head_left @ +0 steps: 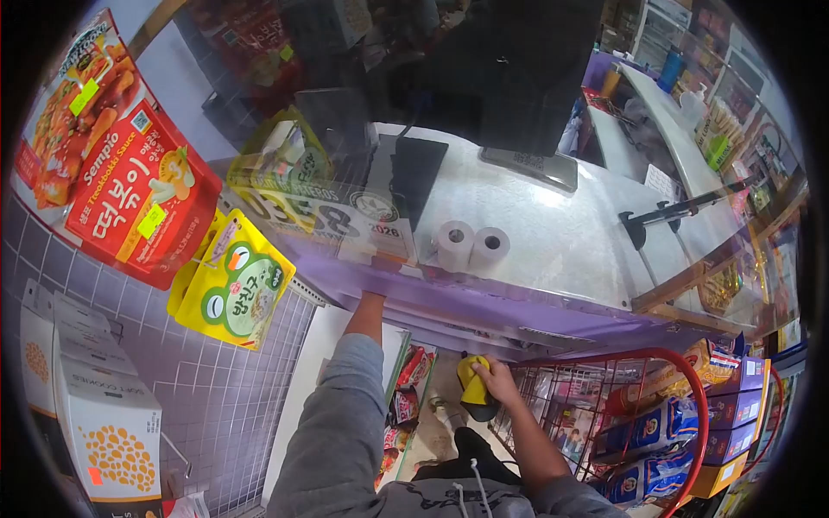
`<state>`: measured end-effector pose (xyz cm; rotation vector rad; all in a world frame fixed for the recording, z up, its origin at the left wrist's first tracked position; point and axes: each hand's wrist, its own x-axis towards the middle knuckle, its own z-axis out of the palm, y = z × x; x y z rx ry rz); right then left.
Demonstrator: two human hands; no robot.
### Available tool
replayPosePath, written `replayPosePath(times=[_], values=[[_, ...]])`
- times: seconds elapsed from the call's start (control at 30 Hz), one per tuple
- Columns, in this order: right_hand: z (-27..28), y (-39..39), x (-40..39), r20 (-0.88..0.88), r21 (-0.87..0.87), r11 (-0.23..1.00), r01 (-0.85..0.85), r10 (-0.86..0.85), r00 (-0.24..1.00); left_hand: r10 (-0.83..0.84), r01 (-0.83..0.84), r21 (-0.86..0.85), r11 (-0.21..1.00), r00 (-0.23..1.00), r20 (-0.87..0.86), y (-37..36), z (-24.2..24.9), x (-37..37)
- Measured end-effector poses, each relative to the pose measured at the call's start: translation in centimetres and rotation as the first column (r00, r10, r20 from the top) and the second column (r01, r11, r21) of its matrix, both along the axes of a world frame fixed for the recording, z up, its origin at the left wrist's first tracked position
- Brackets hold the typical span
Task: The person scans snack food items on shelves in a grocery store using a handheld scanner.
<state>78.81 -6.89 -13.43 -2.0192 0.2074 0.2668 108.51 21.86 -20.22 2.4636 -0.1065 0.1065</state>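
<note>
A yellow and black object, perhaps a cloth or pouch, is in my right hand (489,376), low in front of my body. The yellow and black object (476,384) hangs beside a red wire rack. My left arm reaches forward to the purple counter front (345,274); its wrist shows, but the fingers of the left hand are hidden at the counter edge, below a plate sign (345,216). Two white paper rolls (471,245) stand on the counter behind the clear panel.
Red Sempio pouches (142,194) and yellow packets (237,285) hang at the left over a wire grid. Soft cookie boxes (108,414) stand lower left. At right, the red wire rack (699,414) holds snack bags (648,432). Red packets (406,406) lie on a low shelf.
</note>
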Motion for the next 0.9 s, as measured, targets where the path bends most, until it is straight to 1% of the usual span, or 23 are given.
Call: replayPosePath(times=[0.1,0.17,0.2,0.23,0.3,0.33,0.37,0.4,0.43,0.47,0.5,0.57,0.6,0.67,0.7,0.77,0.8,0.83,0.87,0.9], values=[[-0.2,0.4,-0.2,-0.034,-0.002,1.000,-0.024,0.024,0.999,0.005,-0.005,-0.015,1.000,1.000,-0.022,1.0,0.0,-0.9],[0.1,0.5,0.0,-0.034,0.020,0.998,-0.065,0.065,0.997,0.039,-0.039,0.016,0.999,0.999,0.004,1.9,-0.1,-2.7],[0.6,0.8,0.3,-0.024,0.046,0.996,-0.078,0.079,0.997,0.066,-0.067,0.047,0.997,0.997,0.037,2.5,0.0,-4.2],[1.5,1.1,0.6,-0.014,0.073,0.993,-0.093,0.095,0.995,0.113,-0.129,0.133,0.983,0.986,0.119,3.4,-1.0,-5.6],[2.8,2.1,0.9,0.007,0.127,0.986,-0.112,0.112,0.994,0.194,-0.276,0.285,0.918,0.939,0.285,5.1,-2.6,-8.3],[3.4,3.0,1.1,0.021,0.154,0.981,-0.116,0.114,0.993,0.331,-0.330,-0.090,0.940,0.944,-0.002,3.2,4.8,-12.2],[4.0,4.0,1.2,0.035,0.182,0.976,-0.119,0.114,0.993,0.360,-0.356,-0.159,0.921,0.933,-0.002,3.1,6.2,-14.5],[5.6,5.0,1.4,0.044,0.256,0.949,-0.182,0.177,0.983,0.390,-0.380,-0.227,0.897,0.921,0.000,3.4,6.9,-17.0],[5.8,6.4,1.4,0.103,0.294,0.929,-0.224,0.202,0.974,0.420,-0.401,-0.294,0.867,0.907,0.001,3.9,7.2,-19.5],[5.7,7.9,1.3,0.161,0.329,0.907,-0.264,0.221,0.962,0.448,-0.422,-0.277,0.863,0.894,0.032,4.6,6.6,-21.6],[5.9,9.5,0.9,0.219,0.360,0.882,-0.304,0.236,0.947,0.468,-0.424,-0.432,0.796,0.884,-0.006,4.7,6.8,-23.9],[8.5,12.9,-0.4,0.408,0.294,0.829,-0.476,0.342,0.846,0.490,-0.396,-0.702,0.592,0.868,-0.077,4.3,8.4,-28.2],[10.2,14.7,-1.3,0.495,0.249,0.794,-0.555,0.388,0.777,0.466,-0.356,-0.750,0.557,0.882,-0.073,4.2,9.7,-30.4],[13.8,18.5,-4.3,0.564,0.006,0.832,-0.555,0.456,0.689,0.426,-0.276,-0.838,0.471,0.903,-0.058,3.5,13.3,-35.1],[15.2,19.7,-5.4,0.594,-0.117,0.834,-0.539,0.494,0.635,0.451,-0.252,-0.884,0.395,0.891,-0.052,3.3,15.4,-36.9],[17.3,21.1,-6.8,0.576,-0.329,0.825,-0.459,0.561,0.595,0.503,-0.184,-0.954,0.237,0.863,-0.042,2.9,19.7,-40.3],[18.4,21.9,-7.0,0.570,-0.430,0.807,-0.405,0.590,0.572,0.530,-0.181,-0.957,0.227,0.847,-0.034,2.9,21.5,-41.9],[19.2,22.4,-7.0,0.482,-0.416,0.809,-0.416,0.584,0.653,0.544,-0.163,-0.959,0.232,0.839,-0.011,3.0,23.2,-43.7],[17.7,22.8,-5.8,0.562,-0.231,0.870,-0.435,0.484,0.670,0.556,-0.144,-0.960,0.239,0.831,0.014,3.1,24.8,-45.4],[16.0,23.4,-4.8,0.619,-0.036,0.893,-0.448,0.372,0.692,0.566,-0.119,-0.962,0.247,0.823,0.044,3.3,25.8,-46.7]])
